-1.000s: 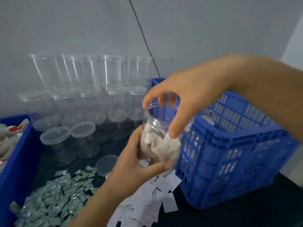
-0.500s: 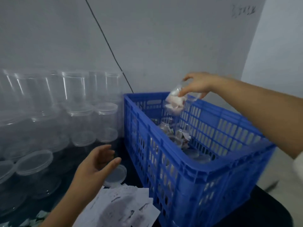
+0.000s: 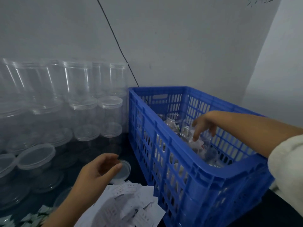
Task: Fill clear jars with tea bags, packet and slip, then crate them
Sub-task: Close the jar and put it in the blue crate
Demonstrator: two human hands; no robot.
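My right hand [image 3: 203,126] reaches down into the blue crate [image 3: 195,166], fingertips round the rim of a clear jar [image 3: 199,144] stuffed with white tea bags. The jar sits low among several other filled jars [image 3: 172,122] in the crate. My left hand [image 3: 101,169] hovers over the dark table left of the crate, fingers loosely curled and holding nothing, its thumb just above a loose clear lid [image 3: 123,170]. A heap of white paper slips [image 3: 131,203] lies below that hand. Small greenish packets [image 3: 37,213] show at the bottom left edge.
Empty clear jars [image 3: 82,112] with lids stand stacked in rows against the grey wall at left. More lidded jars [image 3: 36,156] stand nearer at the left edge. A black cable [image 3: 114,38] runs down the wall to behind the crate. The table edge lies right of the crate.
My right hand has lowered the filled jar from above the crate's far side down among the jars inside. The left hand has stayed near the loose lid. The view has tilted down.
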